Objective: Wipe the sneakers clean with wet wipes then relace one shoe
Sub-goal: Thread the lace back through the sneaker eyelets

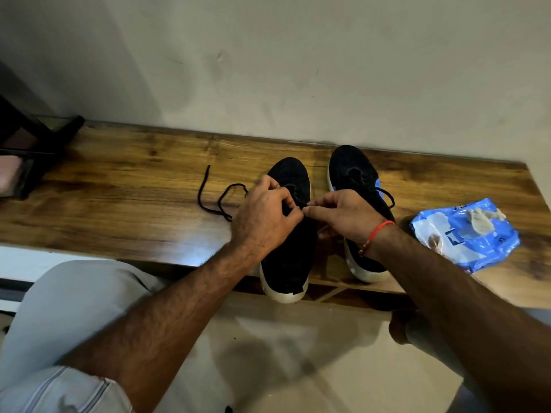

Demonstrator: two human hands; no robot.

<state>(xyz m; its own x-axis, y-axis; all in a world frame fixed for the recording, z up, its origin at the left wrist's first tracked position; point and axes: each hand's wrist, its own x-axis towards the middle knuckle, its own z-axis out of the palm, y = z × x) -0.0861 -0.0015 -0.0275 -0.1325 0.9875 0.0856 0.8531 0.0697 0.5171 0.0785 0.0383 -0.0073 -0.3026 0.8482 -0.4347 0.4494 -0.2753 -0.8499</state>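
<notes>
We record two black mesh sneakers with white soles point(287, 234) on a brown wooden bench point(134, 180); our left hand point(265, 216) and right hand point(343, 214) pinch the black shoelace point(208, 201); a blue-and-white wet-wipe packet point(465, 236) bears a crumpled grey wipe point(483, 220).

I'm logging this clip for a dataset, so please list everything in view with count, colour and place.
Sneakers: two, black with white soles, on the bench; left sneaker under the hands, right sneaker beside it near the wall.
Loose lace: one, black, trailing on the bench left of the left sneaker.
Wet wipes pack: one, blue and white, right end of the bench.
Used wipe: one, greyish, crumpled on the pack.
Wooden bench: one, brown, along the wall.
Dark frame: one, black, far left.
Left hand: grip pinching the lace over the left sneaker.
Right hand: pinching the lace end; red thread on its wrist.
</notes>
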